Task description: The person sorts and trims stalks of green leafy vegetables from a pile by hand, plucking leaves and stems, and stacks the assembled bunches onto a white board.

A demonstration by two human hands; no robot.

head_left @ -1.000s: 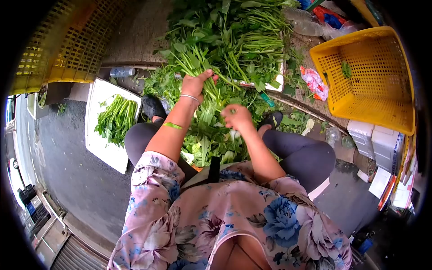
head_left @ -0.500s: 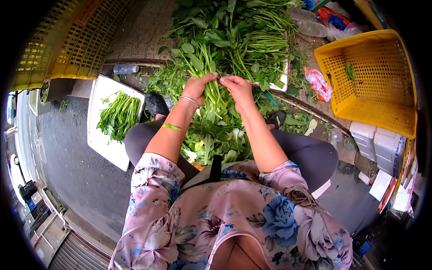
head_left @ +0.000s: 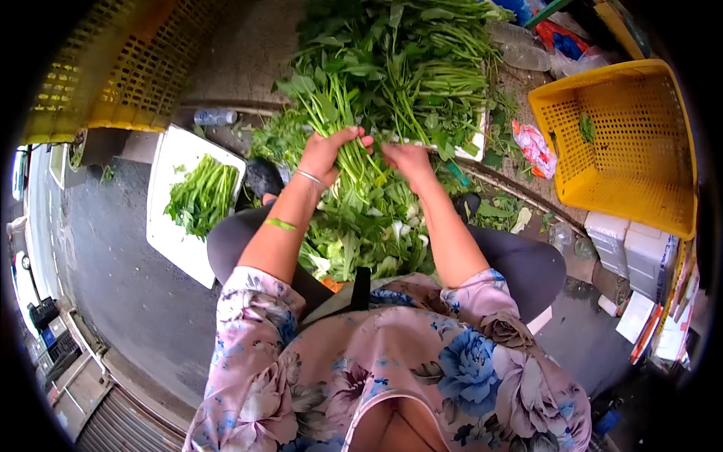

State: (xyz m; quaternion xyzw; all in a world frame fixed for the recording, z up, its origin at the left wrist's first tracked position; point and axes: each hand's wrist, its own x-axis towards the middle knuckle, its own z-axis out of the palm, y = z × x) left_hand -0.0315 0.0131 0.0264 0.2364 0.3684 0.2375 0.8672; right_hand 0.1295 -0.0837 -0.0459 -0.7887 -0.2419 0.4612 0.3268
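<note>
My left hand [head_left: 322,157] is wrapped round a bunch of leafy greens [head_left: 360,167], with long pale-green stems pointing down and leaves upward. A silver bangle and a green strip sit on that arm. Just right of the bunch is my right hand [head_left: 408,161], its fingers curled together; whatever they pinch, if anything, is too small to make out. Below both hands lies a heap of loose leaves [head_left: 369,233] between my knees. Behind them spreads a large pile of stemmed greens [head_left: 392,68].
On the left, a white board [head_left: 169,226] bears a stack of trimmed greens [head_left: 202,197]. Yellow crates stand at the upper left [head_left: 139,75] and at the right [head_left: 595,177]. A plastic bottle [head_left: 215,117], a red-and-white bag [head_left: 535,147] and white boxes [head_left: 648,252] lie around.
My right hand has drawn away from the bunch, a little right and down. My left hand keeps its hold, shifted slightly left and down.
</note>
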